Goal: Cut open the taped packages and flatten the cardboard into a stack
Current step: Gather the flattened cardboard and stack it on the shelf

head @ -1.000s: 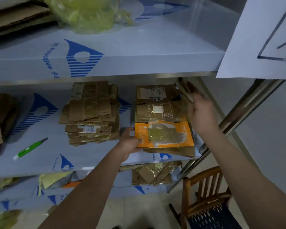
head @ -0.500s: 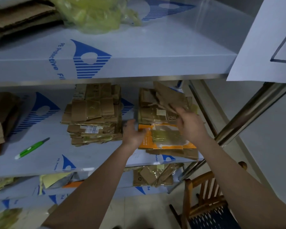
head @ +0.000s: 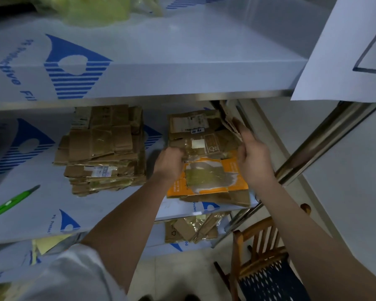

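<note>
On the middle shelf (head: 41, 213) lie two stacks of flattened cardboard. The right stack (head: 202, 140) has a brown taped piece on top and an orange flattened package (head: 208, 177) lower at its front. My left hand (head: 169, 161) grips the left edge of the brown top piece. My right hand (head: 254, 155) holds a tilted brown cardboard piece (head: 230, 122) at the stack's right side, under the upper shelf. The left stack (head: 102, 148) lies untouched. A green cutter (head: 13, 202) rests on the shelf at far left.
The upper shelf (head: 161, 72) overhangs closely, with a yellow-green plastic bag (head: 100, 9) on it. A steel post (head: 326, 137) slants at right. A wooden chair (head: 263, 263) stands below right. More cardboard (head: 191, 230) lies on the lower shelf. White paper (head: 345, 51) hangs top right.
My right hand swung the loose cardboard piece from over the stack back to its right side and tilted it up. My left hand moved up from the orange package to the brown top piece.
</note>
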{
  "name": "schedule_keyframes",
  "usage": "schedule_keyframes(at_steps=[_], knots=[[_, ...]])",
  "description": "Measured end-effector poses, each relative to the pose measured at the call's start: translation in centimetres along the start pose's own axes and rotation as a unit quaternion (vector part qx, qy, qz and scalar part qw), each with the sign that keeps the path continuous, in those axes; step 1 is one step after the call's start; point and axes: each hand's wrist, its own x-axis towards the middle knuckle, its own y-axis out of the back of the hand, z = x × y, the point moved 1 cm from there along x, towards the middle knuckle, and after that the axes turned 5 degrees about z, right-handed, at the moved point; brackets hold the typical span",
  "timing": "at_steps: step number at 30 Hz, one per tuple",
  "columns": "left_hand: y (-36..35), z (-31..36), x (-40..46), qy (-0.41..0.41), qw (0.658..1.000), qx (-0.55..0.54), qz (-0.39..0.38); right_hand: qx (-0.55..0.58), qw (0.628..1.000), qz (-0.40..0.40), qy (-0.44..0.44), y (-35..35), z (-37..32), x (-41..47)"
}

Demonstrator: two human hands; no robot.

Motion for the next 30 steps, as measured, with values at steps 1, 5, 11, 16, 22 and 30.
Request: schedule_keyframes(at_steps=[1, 5, 11, 16, 22, 30], knots=[[0.1, 0.0, -0.3, -0.002, 1.000, -0.003, 0.013, -0.003, 1.000, 0.011, 0.019, 0.2, 0.1, -0.1], [1.0, 0.0, -1.3, -0.009, 0.993, -0.064, 0.103, 0.012, 1.000, 0.015, 0.014, -0.2, 0.4, -0.4], [1.5, -0.3, -0.7, 0.184, 0.914, -0.345, 0.109, 0.040, 0.999, 0.007, 0.004, -1.4, 1.1, -1.4], [1.2, -0.7, 0.3, 0.255, 0.889, -0.374, 0.072, 0.074, 0.997, -0.027, 0.008, -3.3, 2.1, -2.3], [1.1, -0.5, 1.5, 0.284, 0.911, -0.293, 0.060, 0.081, 0.996, -0.046, -0.005, -3.9, 2.5, -3.0], [1.0, -0.1, 1.5, 0.325, 0.874, -0.361, -0.027, 0.084, 0.995, -0.062, 0.002, -4.2, 2.8, -3.7]])
